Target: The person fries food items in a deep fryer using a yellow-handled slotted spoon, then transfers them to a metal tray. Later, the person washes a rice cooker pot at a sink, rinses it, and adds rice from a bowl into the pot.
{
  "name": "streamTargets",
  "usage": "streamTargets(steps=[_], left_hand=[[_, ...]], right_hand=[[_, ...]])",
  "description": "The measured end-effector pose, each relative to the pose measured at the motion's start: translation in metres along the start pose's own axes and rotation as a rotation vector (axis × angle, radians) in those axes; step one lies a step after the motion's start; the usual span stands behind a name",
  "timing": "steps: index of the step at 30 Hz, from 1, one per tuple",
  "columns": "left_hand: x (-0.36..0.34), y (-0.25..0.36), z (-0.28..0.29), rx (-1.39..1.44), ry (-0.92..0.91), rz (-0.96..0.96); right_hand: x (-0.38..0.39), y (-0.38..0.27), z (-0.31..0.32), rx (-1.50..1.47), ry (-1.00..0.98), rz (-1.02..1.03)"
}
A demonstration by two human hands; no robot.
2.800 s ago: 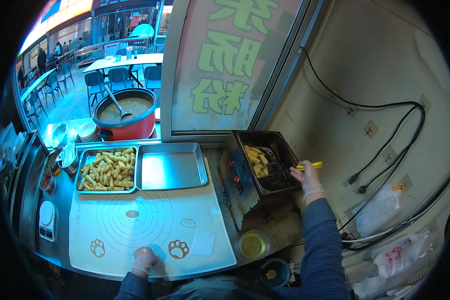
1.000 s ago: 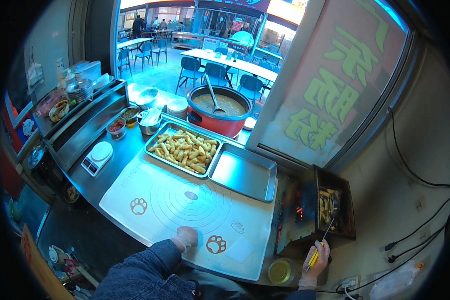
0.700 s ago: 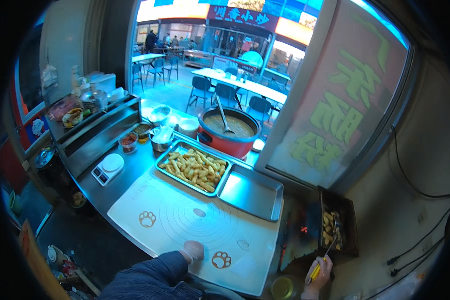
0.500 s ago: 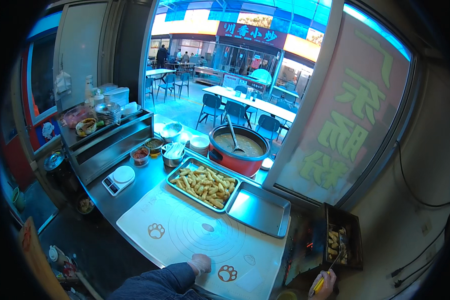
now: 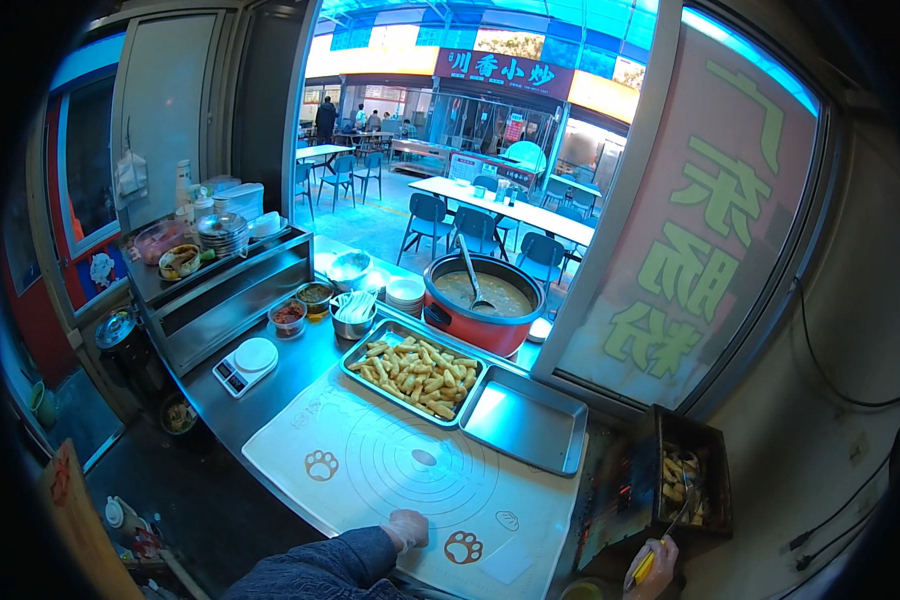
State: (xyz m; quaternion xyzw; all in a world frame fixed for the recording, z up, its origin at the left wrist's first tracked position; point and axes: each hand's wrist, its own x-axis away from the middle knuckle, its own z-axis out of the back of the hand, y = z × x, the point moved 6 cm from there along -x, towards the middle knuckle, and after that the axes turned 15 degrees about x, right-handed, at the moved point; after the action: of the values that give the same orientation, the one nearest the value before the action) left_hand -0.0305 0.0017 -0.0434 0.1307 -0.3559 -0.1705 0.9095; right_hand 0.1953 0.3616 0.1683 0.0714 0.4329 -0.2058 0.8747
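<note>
My left hand, in a clear glove, rests as a closed fist on the near edge of a pale baking mat printed with rings and brown paws. No object shows in it. At the lower right my right hand is wrapped round the yellow handle of a long metal utensil. Its thin metal end reaches into a dark fryer among golden fried pieces. The utensil's exact kind cannot be made out. Beyond the mat, a metal tray holds a heap of golden fried sticks.
Beside the full tray lies a bare metal tray. Behind stands a red pot of soup with a ladle. A white scale, bowls of condiments and stacked plates line the left and back. A window frame rises at right.
The whole view has shifted slightly. The utensil's metal end sits a little farther into the fryer, with my right hand still on its handle. My left fist stays on the mat.
</note>
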Motion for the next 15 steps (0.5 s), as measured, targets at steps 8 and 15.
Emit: streamTargets(steps=[8,15], left_hand=[[0.001,0.0,0.0,-0.001,0.01,-0.014],[0.0,0.001,0.001,-0.014,-0.01,-0.015]], right_hand=[[-0.005,-0.008,0.006,0.02,0.007,0.003],[0.003,0.004,-0.004,-0.008,-0.023,-0.028]])
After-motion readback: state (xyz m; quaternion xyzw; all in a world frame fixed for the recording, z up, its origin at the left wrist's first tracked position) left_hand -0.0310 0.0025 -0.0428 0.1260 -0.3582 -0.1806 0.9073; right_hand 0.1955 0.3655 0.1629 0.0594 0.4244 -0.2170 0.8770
